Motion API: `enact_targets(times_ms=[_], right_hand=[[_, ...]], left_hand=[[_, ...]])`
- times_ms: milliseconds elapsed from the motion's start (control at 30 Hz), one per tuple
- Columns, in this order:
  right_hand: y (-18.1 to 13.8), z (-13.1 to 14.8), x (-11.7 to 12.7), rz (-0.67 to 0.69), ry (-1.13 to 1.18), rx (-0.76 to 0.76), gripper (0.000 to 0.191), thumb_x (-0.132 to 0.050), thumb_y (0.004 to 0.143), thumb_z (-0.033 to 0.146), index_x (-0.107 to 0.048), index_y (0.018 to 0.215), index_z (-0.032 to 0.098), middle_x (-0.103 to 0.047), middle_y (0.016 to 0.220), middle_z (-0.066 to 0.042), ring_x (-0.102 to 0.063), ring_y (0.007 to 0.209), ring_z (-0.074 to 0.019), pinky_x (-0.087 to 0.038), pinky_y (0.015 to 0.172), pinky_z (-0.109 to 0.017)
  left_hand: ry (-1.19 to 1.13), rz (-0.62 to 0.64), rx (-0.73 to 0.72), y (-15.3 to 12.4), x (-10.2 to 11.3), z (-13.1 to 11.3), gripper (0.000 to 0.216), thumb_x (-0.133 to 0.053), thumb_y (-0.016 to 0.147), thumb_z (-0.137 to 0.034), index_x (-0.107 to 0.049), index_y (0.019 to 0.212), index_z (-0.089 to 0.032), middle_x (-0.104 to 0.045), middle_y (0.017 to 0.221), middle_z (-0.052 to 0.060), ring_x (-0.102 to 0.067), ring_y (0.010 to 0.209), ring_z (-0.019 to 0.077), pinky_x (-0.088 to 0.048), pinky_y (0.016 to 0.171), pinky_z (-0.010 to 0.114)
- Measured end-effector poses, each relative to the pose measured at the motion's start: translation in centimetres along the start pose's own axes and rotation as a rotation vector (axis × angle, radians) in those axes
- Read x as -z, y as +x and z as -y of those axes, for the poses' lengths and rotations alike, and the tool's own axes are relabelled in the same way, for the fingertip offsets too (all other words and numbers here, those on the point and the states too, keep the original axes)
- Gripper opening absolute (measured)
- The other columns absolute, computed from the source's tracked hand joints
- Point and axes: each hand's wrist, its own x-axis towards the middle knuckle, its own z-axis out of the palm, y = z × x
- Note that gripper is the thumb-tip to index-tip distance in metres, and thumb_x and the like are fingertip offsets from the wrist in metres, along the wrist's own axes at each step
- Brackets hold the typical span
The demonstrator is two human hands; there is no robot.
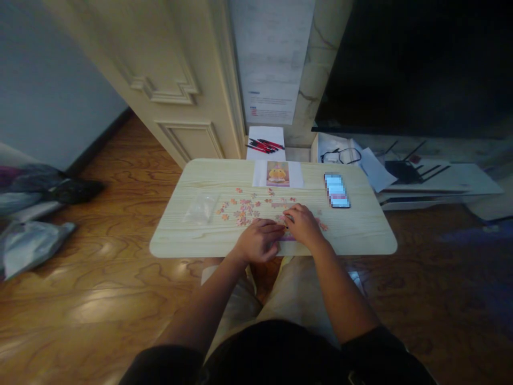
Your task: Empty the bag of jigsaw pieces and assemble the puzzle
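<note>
On the pale wooden table, my left hand (260,240) rests by the near edge, fingers bent and pressed together over a partly joined puzzle (289,236) with a purple lower edge. My right hand (303,224) meets it from the right, thumb and fingertips pinched close above the same puzzle. Whatever lies between the fingers of either hand is hidden. Loose orange and pink puzzle pieces (244,208) are scattered to the left and beyond my hands, and a few more puzzle pieces (323,226) lie right of my right hand. A printed picture (278,174) of a yellow figure lies at the far edge.
A clear plastic bag (200,209) lies on the table's (172,235) left part, a lit phone (337,190) on its right. Behind it are red and black pens (265,145) on a white surface, glasses (342,155), papers and a black router (403,172). Bags (36,243) lie on the floor at left.
</note>
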Motion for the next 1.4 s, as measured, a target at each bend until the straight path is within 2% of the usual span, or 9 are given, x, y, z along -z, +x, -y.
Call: enact_targets(times_ms=[267, 500, 633, 833, 1400], right_hand=[[1.1, -0.5, -0.5, 0.034, 0.015, -0.012, 0.004, -0.073, 0.092, 0.023, -0.076, 0.095, 0.023, -0.069, 0.103, -0.007, -0.064, 0.106, -0.0236, -0.050, 0.100, -0.037], [1.2, -0.8, -0.7, 0.047, 0.002, 0.006, 0.006, -0.072, 0.092, 0.021, -0.075, 0.097, 0.023, -0.069, 0.108, -0.007, -0.063, 0.111, -0.0242, -0.048, 0.104, -0.039], [1.2, -0.8, -0.7, 0.061, 0.003, 0.034, 0.006, -0.071, 0.093, 0.019, -0.073, 0.096, 0.023, -0.069, 0.110, -0.007, -0.060, 0.121, -0.0256, -0.045, 0.109, -0.041], [1.0, -0.8, -0.6, 0.053, -0.002, 0.007, 0.013, -0.071, 0.092, 0.019, -0.071, 0.105, 0.022, -0.067, 0.118, -0.010, -0.060, 0.122, -0.0265, -0.046, 0.108, -0.043], [1.7, -1.1, -0.2, 0.092, 0.153, -0.056, 0.005, -0.074, 0.090, 0.022, -0.069, 0.092, 0.023, -0.072, 0.108, -0.005, -0.057, 0.129, -0.0259, -0.042, 0.110, -0.043]], left_hand=[[-0.005, -0.013, 0.030, 0.2, -0.3, -0.2, 0.038, -0.058, 0.088, -0.027, -0.075, 0.122, -0.021, -0.076, 0.126, 0.006, -0.069, 0.114, 0.0271, -0.053, 0.104, 0.047], [-0.010, -0.017, 0.050, 0.1, -0.4, -0.2, 0.037, -0.056, 0.090, -0.029, -0.074, 0.122, -0.022, -0.076, 0.125, 0.007, -0.071, 0.112, 0.0263, -0.054, 0.101, 0.047], [-0.004, -0.013, 0.047, 0.1, -0.4, -0.2, 0.037, -0.056, 0.091, -0.029, -0.074, 0.122, -0.021, -0.076, 0.125, 0.006, -0.070, 0.112, 0.0262, -0.054, 0.102, 0.047], [0.005, -0.002, 0.048, 0.1, -0.3, -0.1, 0.039, -0.057, 0.089, -0.029, -0.074, 0.123, -0.022, -0.076, 0.126, 0.007, -0.070, 0.113, 0.0256, -0.054, 0.102, 0.047], [-0.010, -0.007, 0.049, 0.2, -0.2, -0.2, 0.037, -0.057, 0.090, -0.029, -0.074, 0.121, -0.021, -0.076, 0.126, 0.007, -0.070, 0.112, 0.0265, -0.053, 0.103, 0.047]])
